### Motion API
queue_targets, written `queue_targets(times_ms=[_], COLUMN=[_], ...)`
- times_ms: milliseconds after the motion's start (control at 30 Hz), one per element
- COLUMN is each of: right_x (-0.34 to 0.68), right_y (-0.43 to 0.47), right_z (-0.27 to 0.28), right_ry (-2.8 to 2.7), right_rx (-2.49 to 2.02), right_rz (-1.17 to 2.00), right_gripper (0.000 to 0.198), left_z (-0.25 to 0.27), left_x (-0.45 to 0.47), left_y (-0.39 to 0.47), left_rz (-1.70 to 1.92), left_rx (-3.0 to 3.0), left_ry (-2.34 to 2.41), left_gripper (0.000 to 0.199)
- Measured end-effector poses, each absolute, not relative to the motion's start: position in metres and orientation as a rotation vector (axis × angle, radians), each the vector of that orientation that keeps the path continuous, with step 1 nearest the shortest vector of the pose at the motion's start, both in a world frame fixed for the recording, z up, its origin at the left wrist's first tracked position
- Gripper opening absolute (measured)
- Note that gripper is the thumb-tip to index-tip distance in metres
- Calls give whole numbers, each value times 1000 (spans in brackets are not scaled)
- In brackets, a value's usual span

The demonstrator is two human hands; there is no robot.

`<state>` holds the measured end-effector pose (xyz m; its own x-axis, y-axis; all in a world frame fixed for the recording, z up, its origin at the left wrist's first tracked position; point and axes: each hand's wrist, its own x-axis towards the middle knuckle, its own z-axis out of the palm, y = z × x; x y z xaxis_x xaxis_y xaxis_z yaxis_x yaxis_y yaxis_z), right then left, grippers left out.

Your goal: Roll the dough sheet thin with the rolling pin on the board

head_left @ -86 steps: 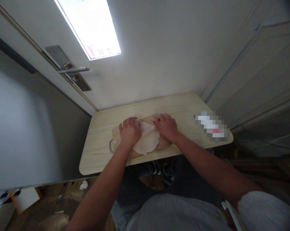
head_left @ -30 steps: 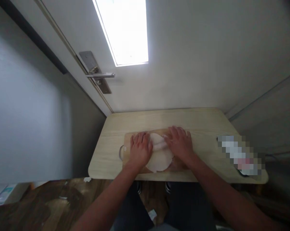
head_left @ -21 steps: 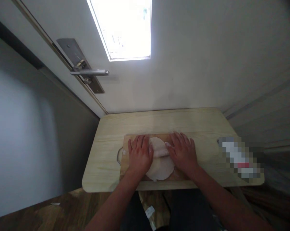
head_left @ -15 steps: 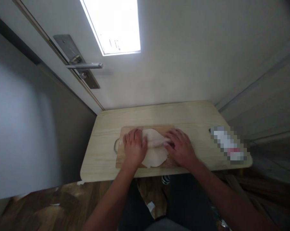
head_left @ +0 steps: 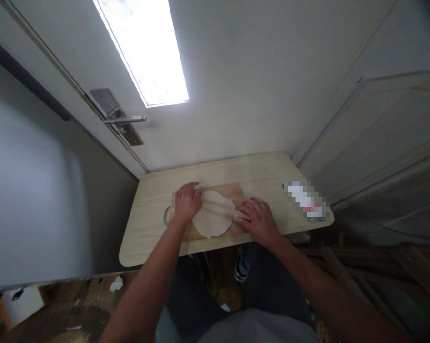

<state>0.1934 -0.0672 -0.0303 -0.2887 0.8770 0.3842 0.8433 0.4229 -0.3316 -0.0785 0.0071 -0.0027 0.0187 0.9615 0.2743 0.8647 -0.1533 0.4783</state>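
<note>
A thin round sheet of pale dough (head_left: 209, 225) lies on a wooden cutting board (head_left: 236, 190). Across the dough runs a slim, light-coloured rolling pin (head_left: 220, 208), slanting down towards the right and a little blurred. My left hand (head_left: 187, 204) is curled over the pin's left end, above the board's left part. On the other end, past the dough's right edge, my right hand (head_left: 262, 221) has its fingers bent around the pin. The undersides of both hands are hidden.
The light wooden table (head_left: 143, 228) stands against a white door with a metal handle (head_left: 129, 119) and a bright window (head_left: 146, 47). A pixelated item (head_left: 305, 201) lies at the table's right end. The board has a metal ring (head_left: 166, 216) at its left.
The view has shifted, so table and board sit further left. The rolling pin now slants more across the dough; both hands stay at its ends, the left one turned and more curled.
</note>
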Motion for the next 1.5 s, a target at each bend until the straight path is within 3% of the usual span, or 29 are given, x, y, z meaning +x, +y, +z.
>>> queue_targets(times_ms=[133,367,700,900,1500], right_x=[196,200,207,208,180], right_y=[-70,-64,-37,-29,-4], right_z=[-31,-30,-25,-22,-25], right_ry=[-2151,-2145,-2274,-2308,-2071], right_rx=[-1459,-1471,-1385,-1381,-1790], right_rz=[114,160,200,192,-132], right_gripper=[26,27,33,36,43], left_z=[-7,-14,9,5,-8], left_x=[-93,-88,-82,-49,-29], left_y=[23,-20,-38,-12,25], left_rz=[679,697,486,645,503], left_rx=[1994,1986,1953,2164,2247], left_ry=[1923,2146,2366,2025,2012], left_gripper=[44,44,45,40,46])
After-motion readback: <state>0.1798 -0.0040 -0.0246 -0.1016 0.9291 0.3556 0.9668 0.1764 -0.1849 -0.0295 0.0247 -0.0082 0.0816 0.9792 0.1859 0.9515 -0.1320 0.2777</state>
